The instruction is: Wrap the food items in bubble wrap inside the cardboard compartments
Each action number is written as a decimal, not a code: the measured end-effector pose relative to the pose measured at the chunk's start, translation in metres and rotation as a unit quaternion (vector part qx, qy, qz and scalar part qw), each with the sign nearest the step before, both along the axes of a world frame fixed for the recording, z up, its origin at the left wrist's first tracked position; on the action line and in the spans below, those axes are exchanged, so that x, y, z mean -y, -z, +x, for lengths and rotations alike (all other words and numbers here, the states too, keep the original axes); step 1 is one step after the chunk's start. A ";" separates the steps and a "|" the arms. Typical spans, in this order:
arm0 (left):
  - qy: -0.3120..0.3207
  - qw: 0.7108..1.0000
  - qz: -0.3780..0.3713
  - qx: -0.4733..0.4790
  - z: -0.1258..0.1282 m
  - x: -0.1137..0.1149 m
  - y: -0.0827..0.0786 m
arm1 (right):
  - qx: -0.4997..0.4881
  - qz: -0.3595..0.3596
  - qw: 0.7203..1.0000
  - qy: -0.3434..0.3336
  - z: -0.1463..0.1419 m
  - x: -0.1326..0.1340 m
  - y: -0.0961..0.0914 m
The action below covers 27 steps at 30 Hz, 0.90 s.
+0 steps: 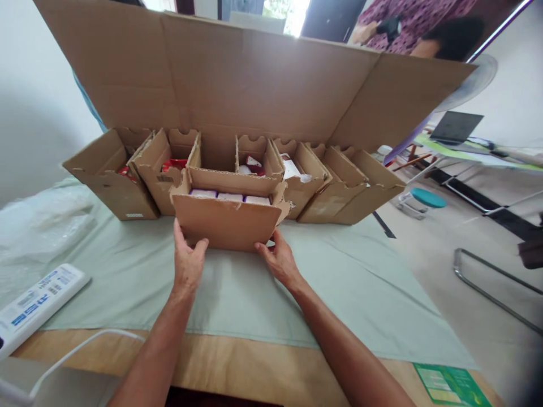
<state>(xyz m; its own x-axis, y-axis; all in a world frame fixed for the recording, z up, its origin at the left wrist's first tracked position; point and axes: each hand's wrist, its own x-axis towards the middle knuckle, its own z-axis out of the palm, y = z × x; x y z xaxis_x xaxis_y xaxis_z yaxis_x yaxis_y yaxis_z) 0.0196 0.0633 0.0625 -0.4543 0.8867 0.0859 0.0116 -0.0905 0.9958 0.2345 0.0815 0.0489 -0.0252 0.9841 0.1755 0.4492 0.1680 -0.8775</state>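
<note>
A small open-topped cardboard box (227,223) is between my two hands, in the middle of the table. Inside it stand several white packs with purple edges (230,197). My left hand (189,260) grips its lower left corner, thumb on the front face and fingers along the side. At the lower right corner my right hand (280,260) holds it the same way; some fingertips are hidden behind the cardboard. Just behind it is a row of taller open cardboard bins, with red packets (173,164) in one and a white carton (290,167) in another.
A tall cardboard panel (263,85) rises behind the bins. Left lie bubble wrap (51,226) and a white printed power strip (42,305) with a cable. A pale green cloth (339,271) covers the table. A green leaflet (452,384) lies front right. A person (411,28) is beyond the panel.
</note>
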 end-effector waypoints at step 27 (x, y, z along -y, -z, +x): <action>0.233 0.970 -0.025 -0.060 0.047 0.108 0.091 | 0.362 0.191 0.815 -0.411 -0.445 -0.103 -0.047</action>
